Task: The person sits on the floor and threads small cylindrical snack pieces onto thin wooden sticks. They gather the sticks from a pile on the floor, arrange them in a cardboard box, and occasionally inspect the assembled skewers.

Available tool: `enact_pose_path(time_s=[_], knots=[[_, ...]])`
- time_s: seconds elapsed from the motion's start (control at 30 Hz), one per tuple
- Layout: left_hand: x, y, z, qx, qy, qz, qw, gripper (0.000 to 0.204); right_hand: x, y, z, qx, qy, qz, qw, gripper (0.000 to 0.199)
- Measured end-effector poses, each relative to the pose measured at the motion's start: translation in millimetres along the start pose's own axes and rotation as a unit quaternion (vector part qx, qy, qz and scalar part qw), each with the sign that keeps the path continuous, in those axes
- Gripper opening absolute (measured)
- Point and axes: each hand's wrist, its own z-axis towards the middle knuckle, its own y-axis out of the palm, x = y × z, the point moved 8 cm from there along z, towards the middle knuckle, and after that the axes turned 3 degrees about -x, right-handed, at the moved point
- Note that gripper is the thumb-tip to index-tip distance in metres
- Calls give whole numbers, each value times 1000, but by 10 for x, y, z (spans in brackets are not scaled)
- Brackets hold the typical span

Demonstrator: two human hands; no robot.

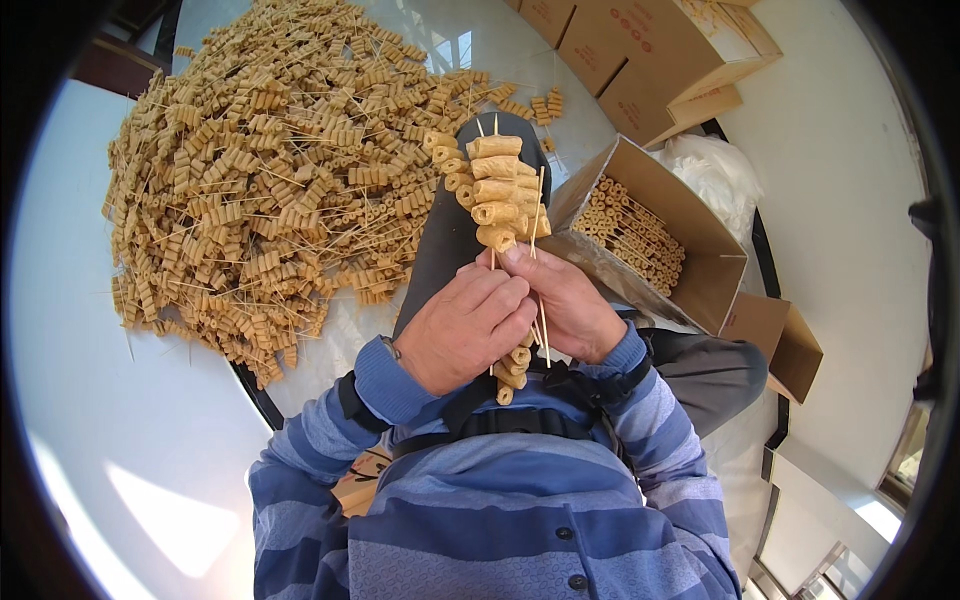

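Note:
Over my lap, both hands close around a bunch of skewers threaded with tan, hollow rolls (496,188). The fingers of my left hand (468,325) curl around the thin sticks below the rolls. My right hand (566,303) pinches the bunch from the other side, thumb against the lowest roll. A bare wooden stick (538,215) stands along the right of the bunch. More rolls (512,372) show beneath my hands, with their upper part hidden by the fingers.
A large heap of skewered rolls (270,160) spreads over the floor at the left. An open cardboard box (715,285) packed with skewers is by my right knee. Nearby are a white plastic bag (710,180), a smaller box (775,345) and more cartons (640,60).

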Motion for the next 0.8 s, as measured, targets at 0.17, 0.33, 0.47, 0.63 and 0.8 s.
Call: enact_pose_path(time_s=[0.17,0.33,0.47,0.63,0.8], knots=[[74,159,90,-56,-34,11,998,41,-127,-70,-76,2,-58,-4,998,26],[154,295,123,-122,-29,-5,992,41,-153,-140,-110,13,-71,-34,997,19],[316,241,90,-147,-25,14,989,42,-157,-199,-144,31,-90,-70,993,20],[170,-131,-54,-73,-128,-49,988,47,-211,-314,-168,81,-112,-73,988,23],[-784,-43,-267,169,-435,-422,777,79,-191,-244,-164,94,-121,-116,981,22]])
